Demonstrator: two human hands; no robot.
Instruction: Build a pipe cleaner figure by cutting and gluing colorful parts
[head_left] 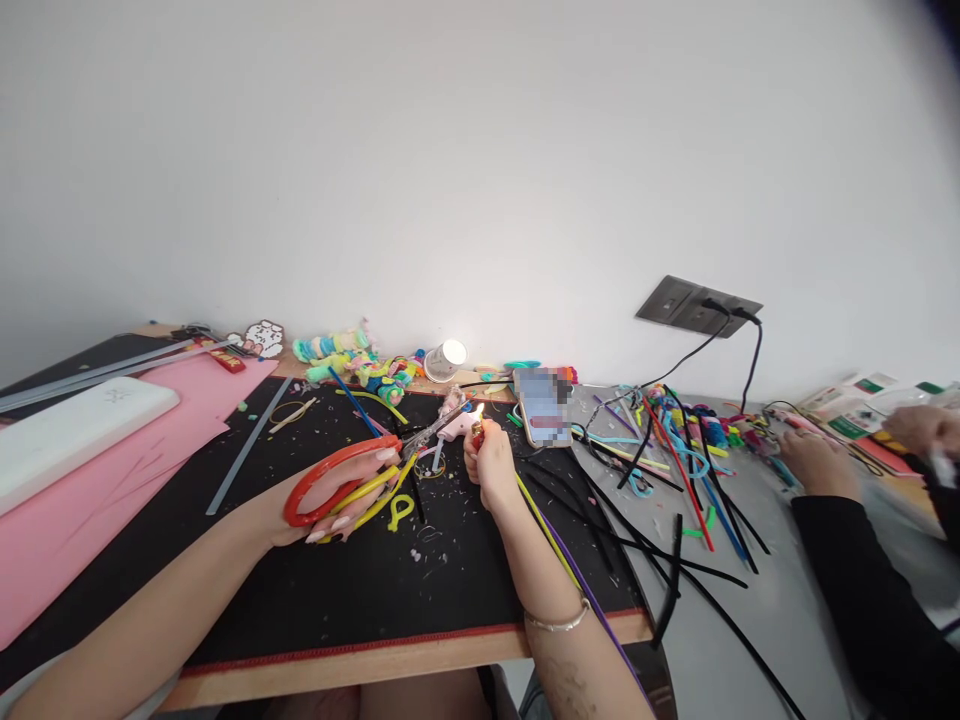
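My left hand (330, 510) is closed round a pair of scissors (341, 468) with large red handles, its blades pointing right. A yellow pipe cleaner (379, 487) runs through the same hand beside the handles, and its looped end (400, 512) hangs below. In my closed right hand (491, 460) is a lighter (478, 432), and a small flame burns at its top, close to the scissor tips. Behind the blades lies a pale pink glue gun (455, 425), partly hidden. Whether the flame touches the blades, I cannot tell.
A phone (544, 408) leans near the wall, beside a paper cup (445, 360). Loose pipe cleaners (697, 480) spread across the right side. Pink sheets (150, 460) and a white case (90, 435) lie left. A co-worker's hands (817, 460) are at far right. Cords hang from a wall socket (697, 305).
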